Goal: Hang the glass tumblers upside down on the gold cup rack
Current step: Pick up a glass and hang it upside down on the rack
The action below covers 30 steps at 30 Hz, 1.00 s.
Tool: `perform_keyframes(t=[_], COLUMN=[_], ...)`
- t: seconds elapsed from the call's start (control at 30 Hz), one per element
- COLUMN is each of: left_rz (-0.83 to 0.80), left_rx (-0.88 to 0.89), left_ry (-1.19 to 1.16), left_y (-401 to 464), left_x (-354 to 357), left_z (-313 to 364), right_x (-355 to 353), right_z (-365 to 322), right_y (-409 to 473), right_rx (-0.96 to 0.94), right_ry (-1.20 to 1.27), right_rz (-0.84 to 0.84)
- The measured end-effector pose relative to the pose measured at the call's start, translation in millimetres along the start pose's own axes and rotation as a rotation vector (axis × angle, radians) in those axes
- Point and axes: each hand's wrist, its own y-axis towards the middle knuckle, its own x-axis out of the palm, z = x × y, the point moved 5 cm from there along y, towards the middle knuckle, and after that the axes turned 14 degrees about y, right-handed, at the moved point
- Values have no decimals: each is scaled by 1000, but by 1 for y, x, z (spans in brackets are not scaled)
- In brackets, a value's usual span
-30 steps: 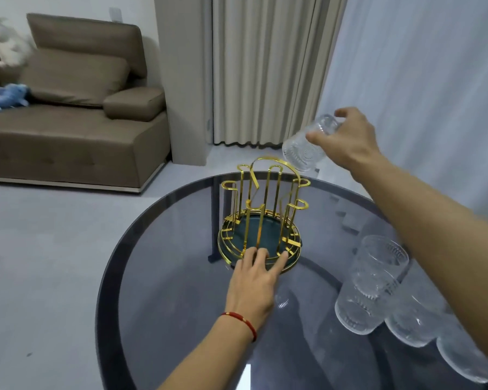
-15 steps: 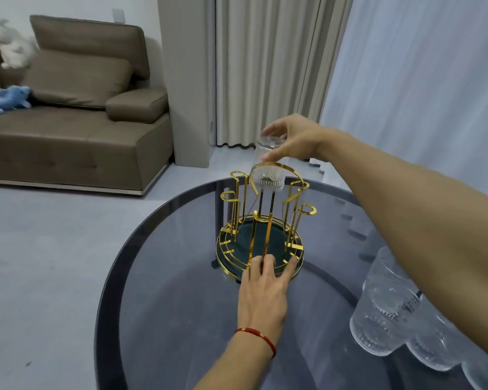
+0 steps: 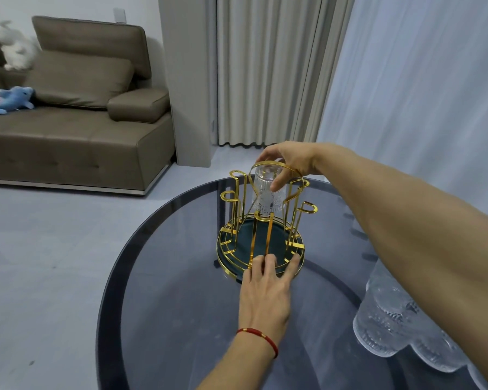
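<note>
The gold cup rack [image 3: 261,237] with a dark green round base stands on the round smoked-glass table [image 3: 166,277]. My right hand [image 3: 289,161] grips an upside-down ribbed glass tumbler [image 3: 266,192] by its base, at the far side of the rack, part way down among the upright gold arms. My left hand [image 3: 265,294] lies flat on the table with its fingertips pressed against the rack's near rim. Several more glass tumblers [image 3: 389,325] stand at the table's right, partly hidden under my right forearm.
A brown sofa [image 3: 76,130] with a blue plush toy [image 3: 12,99] stands on the grey floor at the left. Beige curtains [image 3: 268,68] and a sheer white curtain [image 3: 420,88] hang behind the table. The table's near left edge curves round close to me.
My right hand carried the tumbler from the upper right over to the rack, turned it mouth down and lowered it among the gold arms. My left hand stayed at the rack's base.
</note>
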Motion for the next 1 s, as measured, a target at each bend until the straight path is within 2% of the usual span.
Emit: perform_keyframes(t=[0.2,0.37,0.63,0.73,0.83,1.0], left_rz=[26,32,77,-48,-131,-17], left_rx=[1,2,-2,-38,-88,-67], left_ry=[2,3,-267,-334,-281,-382], left_y=[-1,-2,-21,-31,-37,-50], left_x=[-5,-11,-29,-35,-47,-85], left_z=[-1,-3,1,7,20,58], right_x=[-6,-28,17,51,81,116], right_z=[4,11,28,56,76,92], right_y=[-14,-69,-215,-253,-276,-292], right_rx=[-1,-104,-95,81,263,402], right_ry=[136,243,6,-218,-477,-696], right_rz=[14,384,573,613,643,669])
